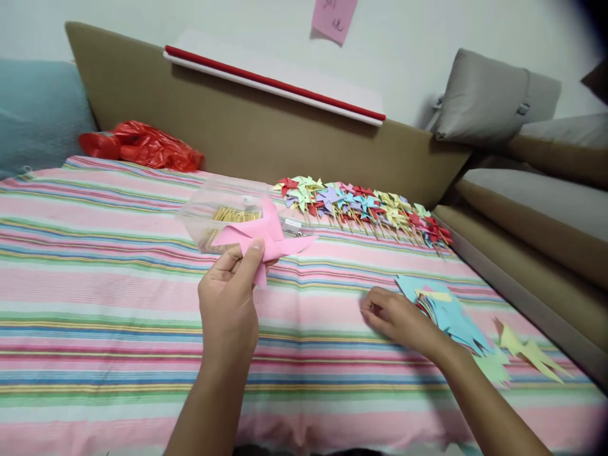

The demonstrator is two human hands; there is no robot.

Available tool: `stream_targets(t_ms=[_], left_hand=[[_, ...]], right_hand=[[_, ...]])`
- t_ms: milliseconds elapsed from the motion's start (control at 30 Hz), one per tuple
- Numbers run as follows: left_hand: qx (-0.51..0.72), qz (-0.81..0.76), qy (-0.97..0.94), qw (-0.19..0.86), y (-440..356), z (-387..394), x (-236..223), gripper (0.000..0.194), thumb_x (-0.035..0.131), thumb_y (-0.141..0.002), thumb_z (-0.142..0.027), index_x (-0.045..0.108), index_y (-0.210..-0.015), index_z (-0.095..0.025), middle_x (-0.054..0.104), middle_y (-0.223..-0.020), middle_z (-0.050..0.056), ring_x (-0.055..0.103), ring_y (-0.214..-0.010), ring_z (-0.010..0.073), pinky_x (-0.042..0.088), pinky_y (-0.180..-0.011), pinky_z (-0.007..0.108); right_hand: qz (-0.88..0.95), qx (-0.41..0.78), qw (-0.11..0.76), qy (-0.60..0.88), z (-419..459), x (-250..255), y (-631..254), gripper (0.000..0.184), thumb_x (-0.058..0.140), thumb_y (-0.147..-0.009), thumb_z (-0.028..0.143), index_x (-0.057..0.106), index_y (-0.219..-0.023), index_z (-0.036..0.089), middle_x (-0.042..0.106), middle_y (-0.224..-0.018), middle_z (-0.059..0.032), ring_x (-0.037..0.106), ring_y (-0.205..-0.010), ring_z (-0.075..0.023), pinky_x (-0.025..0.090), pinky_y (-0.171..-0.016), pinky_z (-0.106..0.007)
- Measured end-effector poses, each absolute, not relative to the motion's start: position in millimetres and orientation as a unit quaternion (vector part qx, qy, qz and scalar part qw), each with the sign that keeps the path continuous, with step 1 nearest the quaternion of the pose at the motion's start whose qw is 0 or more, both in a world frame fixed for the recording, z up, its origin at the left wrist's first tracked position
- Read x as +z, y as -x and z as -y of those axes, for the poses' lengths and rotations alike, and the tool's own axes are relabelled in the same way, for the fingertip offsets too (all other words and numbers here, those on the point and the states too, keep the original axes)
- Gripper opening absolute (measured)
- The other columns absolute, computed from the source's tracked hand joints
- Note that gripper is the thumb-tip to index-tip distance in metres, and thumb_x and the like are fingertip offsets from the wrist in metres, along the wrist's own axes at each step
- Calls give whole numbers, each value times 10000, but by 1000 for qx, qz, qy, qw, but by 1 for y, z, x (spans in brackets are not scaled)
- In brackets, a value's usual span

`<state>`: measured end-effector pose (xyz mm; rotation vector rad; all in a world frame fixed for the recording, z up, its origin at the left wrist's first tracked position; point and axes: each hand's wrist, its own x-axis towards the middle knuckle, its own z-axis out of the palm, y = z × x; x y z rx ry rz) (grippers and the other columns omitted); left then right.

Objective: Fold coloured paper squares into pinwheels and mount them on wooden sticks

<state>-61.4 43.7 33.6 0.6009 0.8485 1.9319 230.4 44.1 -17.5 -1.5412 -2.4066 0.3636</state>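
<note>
Between thumb and fingers, my left hand pinches a pink paper pinwheel by its centre, with its folded blades spreading outward. My right hand hovers low over the striped cloth with thumb and fingertips drawn together; whether something small is in them is hidden. Just beyond the pinwheel stands a clear plastic box holding many thin wooden sticks. A small container with a white label and tiny metal bits lies right of the box. Cut paper sheets, blue on top, are stacked beside my right wrist.
Finished pinwheels on sticks lie in a row at the back. Yellow cut paper rests at the right. A red plastic bag sits back left. Grey cushions and a brown side panel bound the right.
</note>
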Motion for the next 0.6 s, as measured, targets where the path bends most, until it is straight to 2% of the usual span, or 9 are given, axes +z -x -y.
stream_targets(t_ms=[100, 200, 300, 400, 500, 600], left_hand=[[778, -343, -264, 456, 49, -41, 34, 200, 861, -705, -279, 702, -708, -159, 593, -701, -34, 558, -652, 87, 492, -666, 211], [788, -352, -271, 428, 43, -41, 38, 208, 866, -689, -261, 685, -681, -159, 594, -691, -35, 553, -649, 87, 485, -662, 205], [806, -343, -277, 396, 34, -44, 38, 231, 866, -684, -276, 664, -663, -166, 588, -677, -36, 565, -670, 102, 487, -693, 225], [793, -349, -289, 407, 14, -50, 29, 247, 858, -693, -312, 660, -664, -167, 582, -656, -42, 545, -642, 98, 454, -666, 229], [751, -369, -311, 450, -10, -55, 16, 235, 857, -693, -329, 691, -711, -163, 598, -649, -43, 515, -604, 89, 394, -611, 226], [707, -393, -347, 475, -29, -57, 6, 236, 830, -732, -365, 710, -747, -163, 621, -665, -29, 498, -602, 96, 361, -604, 239]], right_hand=[[818, 129, 149, 540, -37, -27, -242, 123, 543, -909, 223, 637, -831, 239, 688, -875, -35, 643, -790, -208, 494, -738, -337], [800, 126, 181, 558, -28, -31, -250, 119, 538, -935, 257, 654, -952, 234, 712, -946, -53, 665, -831, -220, 512, -752, -350], [793, 117, 228, 552, -18, -39, -252, 197, 552, -956, 282, 680, -1101, 249, 733, -1026, -60, 686, -915, -232, 532, -804, -365], [789, 90, 274, 543, -15, -51, -248, 248, 572, -963, 280, 701, -1173, 255, 732, -1052, -78, 676, -979, -255, 530, -869, -407], [777, 80, 289, 554, -17, -58, -240, 245, 563, -975, 264, 712, -1166, 229, 713, -993, -92, 656, -938, -259, 533, -819, -410], [777, 84, 291, 551, -21, -60, -232, 209, 536, -987, 218, 741, -1028, 224, 694, -917, -75, 639, -895, -241, 525, -779, -378]])
